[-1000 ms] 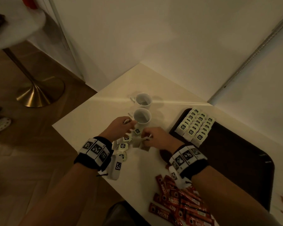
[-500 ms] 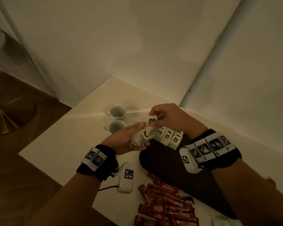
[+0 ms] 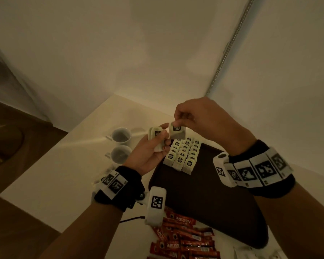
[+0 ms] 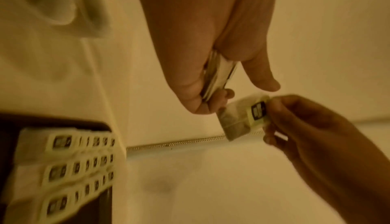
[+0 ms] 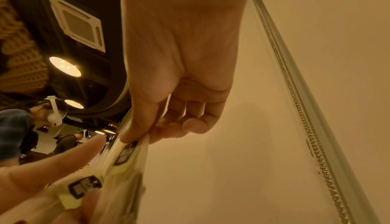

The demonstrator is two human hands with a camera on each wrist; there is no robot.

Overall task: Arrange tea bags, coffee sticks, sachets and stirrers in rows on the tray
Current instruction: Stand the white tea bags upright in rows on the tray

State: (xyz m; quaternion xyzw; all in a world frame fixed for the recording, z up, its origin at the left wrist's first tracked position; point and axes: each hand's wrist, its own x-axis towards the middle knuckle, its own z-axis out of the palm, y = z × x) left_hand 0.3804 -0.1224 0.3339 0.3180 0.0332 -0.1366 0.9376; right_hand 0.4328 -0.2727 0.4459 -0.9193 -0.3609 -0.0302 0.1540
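My left hand (image 3: 153,146) grips a small stack of tea bags (image 3: 154,136) above the tray's near-left corner; in the left wrist view the stack (image 4: 217,74) sits edge-on between thumb and fingers. My right hand (image 3: 195,118) pinches a single tea bag (image 3: 177,132) by its top edge, held in the air just right of the stack (image 5: 124,159). The same bag (image 4: 244,117) hangs from those fingertips in the left wrist view. Below both hands, three rows of tea bags (image 3: 183,154) lie on the dark tray (image 3: 204,199).
Two white cups (image 3: 121,144) stand on the pale table left of the tray. A heap of red coffee sticks (image 3: 183,240) lies at the tray's near edge. White sachets (image 3: 251,254) show at the bottom right. Walls close in behind the table.
Both hands left the table beside the cups and rose over the tray. The left hand took up a stack of tea bags, and the right hand has drawn one bag off it.
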